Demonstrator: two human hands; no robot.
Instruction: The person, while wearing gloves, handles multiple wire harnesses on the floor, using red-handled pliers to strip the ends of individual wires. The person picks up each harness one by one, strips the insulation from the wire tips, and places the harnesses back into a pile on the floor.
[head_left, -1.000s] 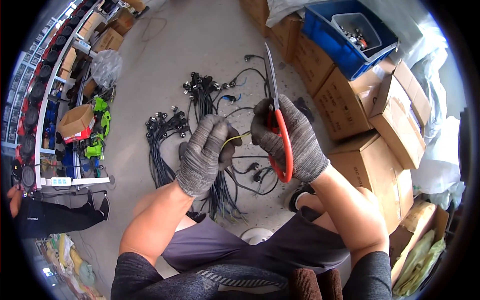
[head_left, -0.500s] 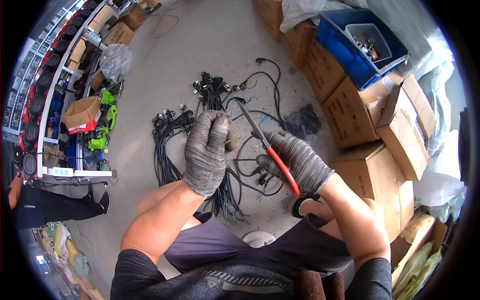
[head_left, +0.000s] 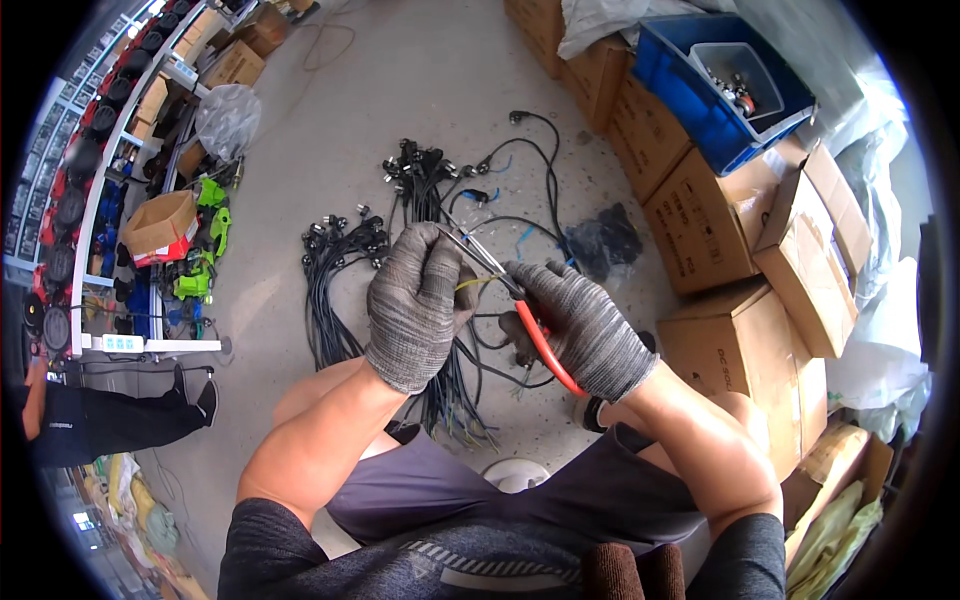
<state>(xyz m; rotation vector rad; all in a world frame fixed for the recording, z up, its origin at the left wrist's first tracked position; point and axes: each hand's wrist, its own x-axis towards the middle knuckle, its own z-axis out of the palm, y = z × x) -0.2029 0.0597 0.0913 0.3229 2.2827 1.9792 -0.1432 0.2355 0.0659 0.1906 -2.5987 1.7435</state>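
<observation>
While a short length of yellow wire (head_left: 468,284) bows through the narrow gap between two gloved hands, its far ends are lost to view above the grey floor (head_left: 330,130). The strand looks next to weightless, soft and springy, its coating probably smooth enough to slide in knit fabric; a firm pinch close to the end being worked would seem the best hold, as a longer free length would likely flop aside.

The left hand (head_left: 412,305) has its fingers drawn together on the wire, the fingertips hiding whatever else they grip. Just beside it, apart from the other, the right hand (head_left: 585,325) is closed around scissors (head_left: 542,348) with red handles, the slim metal blades parted slightly and angled toward the left fingertips. Whether the wire lies between them cannot be told. The scissors look stiff and light, best held by the handle loops, clear of the sharp edges.

Beneath, black cables (head_left: 325,310) lie on the floor in limp bundles, their plugs (head_left: 415,165) clustered at the far end, likely the heavier part of each. To the right, a crumpled black bag (head_left: 605,245) rests near stacked cardboard boxes (head_left: 690,235), topped by a blue bin (head_left: 685,105).
</observation>
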